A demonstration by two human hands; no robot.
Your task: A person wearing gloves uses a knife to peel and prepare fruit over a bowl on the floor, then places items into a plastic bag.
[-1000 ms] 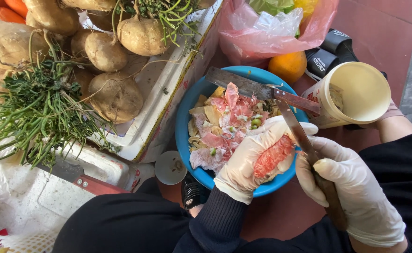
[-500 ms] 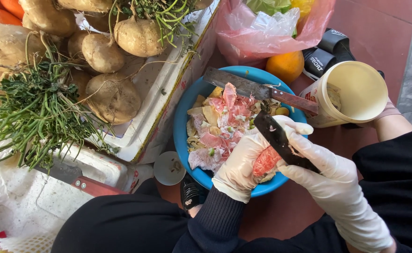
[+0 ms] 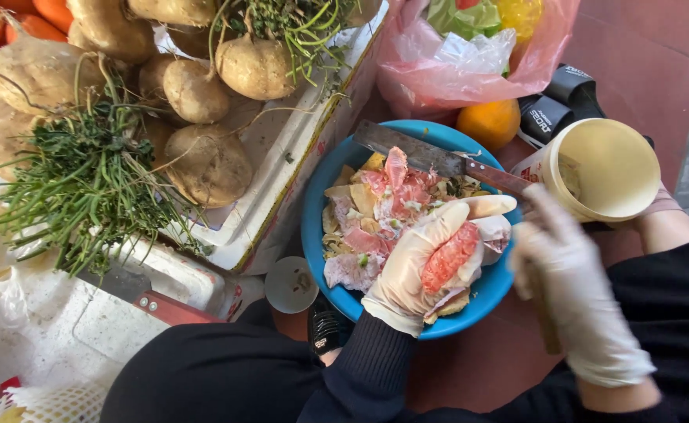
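Observation:
My left hand (image 3: 411, 270), in a white glove, holds a pink-red piece of peeled fruit (image 3: 448, 258) over a blue bowl (image 3: 313, 227) filled with pink flesh and pale peel scraps. To the right of the bowl, my gloved right hand (image 3: 576, 305) is blurred. It grips a knife (image 3: 544, 321) whose brown handle shows below the palm, and its blade is off the fruit. A second, broad-bladed knife (image 3: 415, 153) lies across the bowl's far rim.
A cream plastic tub (image 3: 603, 168) stands right of the bowl, with an orange (image 3: 489, 124) and a pink plastic bag (image 3: 454, 70) behind. At left, a white foam box (image 3: 282, 149) carries brown tubers (image 3: 207, 164) and green herbs (image 3: 86, 188). A small white lid (image 3: 291, 283) lies nearby.
My right hand has drawn the knife away from the fruit piece, to the right and down. My left hand still holds the fruit over the bowl.

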